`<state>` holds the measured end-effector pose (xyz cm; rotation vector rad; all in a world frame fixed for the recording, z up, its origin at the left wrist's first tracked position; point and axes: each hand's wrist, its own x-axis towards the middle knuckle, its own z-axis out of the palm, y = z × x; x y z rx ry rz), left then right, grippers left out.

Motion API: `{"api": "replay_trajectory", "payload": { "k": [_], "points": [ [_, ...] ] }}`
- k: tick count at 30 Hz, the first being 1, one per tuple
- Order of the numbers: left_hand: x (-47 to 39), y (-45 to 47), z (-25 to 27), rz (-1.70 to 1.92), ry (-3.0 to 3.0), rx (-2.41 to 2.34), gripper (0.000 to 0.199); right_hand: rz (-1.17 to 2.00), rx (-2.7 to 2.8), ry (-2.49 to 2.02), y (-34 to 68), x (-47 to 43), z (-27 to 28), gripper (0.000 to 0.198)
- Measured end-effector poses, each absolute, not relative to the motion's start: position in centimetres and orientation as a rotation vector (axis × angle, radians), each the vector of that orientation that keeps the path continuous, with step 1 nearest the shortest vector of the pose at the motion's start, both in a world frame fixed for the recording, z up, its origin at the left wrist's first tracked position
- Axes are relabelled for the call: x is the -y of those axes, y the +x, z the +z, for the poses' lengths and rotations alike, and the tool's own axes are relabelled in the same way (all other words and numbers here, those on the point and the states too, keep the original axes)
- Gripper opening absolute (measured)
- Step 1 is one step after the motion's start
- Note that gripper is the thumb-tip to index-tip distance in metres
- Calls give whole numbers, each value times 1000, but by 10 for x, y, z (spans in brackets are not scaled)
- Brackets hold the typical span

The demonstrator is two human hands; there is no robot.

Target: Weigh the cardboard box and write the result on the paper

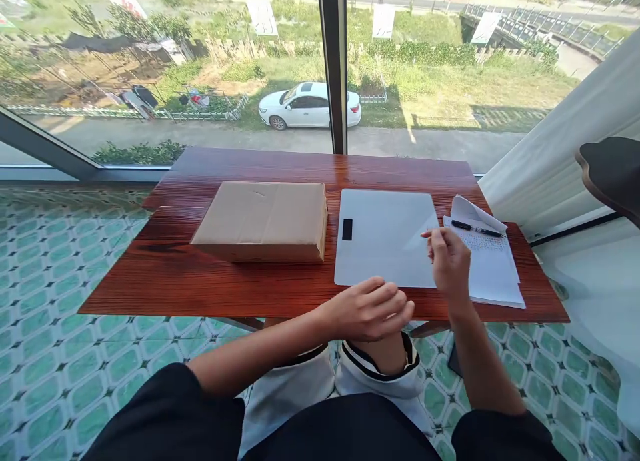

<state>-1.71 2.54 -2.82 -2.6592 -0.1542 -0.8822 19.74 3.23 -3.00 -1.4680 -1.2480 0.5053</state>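
Right hand is up over the right edge of the white board, fingers pinched together at the corner of a thin clear sheet lying on it. Left hand rests at the near edge of the tabletop, fingers loosely curled, holding nothing. The board sits between a cardboard box and a stack of papers with a pen on top
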Motion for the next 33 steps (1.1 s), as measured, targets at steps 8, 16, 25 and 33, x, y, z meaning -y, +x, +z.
{"api": "replay_trajectory", "payload": {
  "k": [8, 16, 25, 33],
  "points": [
    [-23, -173, -34, -993, -2262, 836, 38, 561, 1609, -1281, 107, -40, -26, 20],
    [-32, -234, -37, -1434, -1772, 1645, 33, 729, 1537, -1190, 49, -51, -27, 46],
    [-63, -229, -32, -1908, -1857, 2544, 78, 987, 1600, -1420, 31, -54, -28, 97],
    [-68, -233, -38, -1636, -1826, 2611, 65, 952, 1632, -1384, 26, -57, -30, 85]
  ]
}}
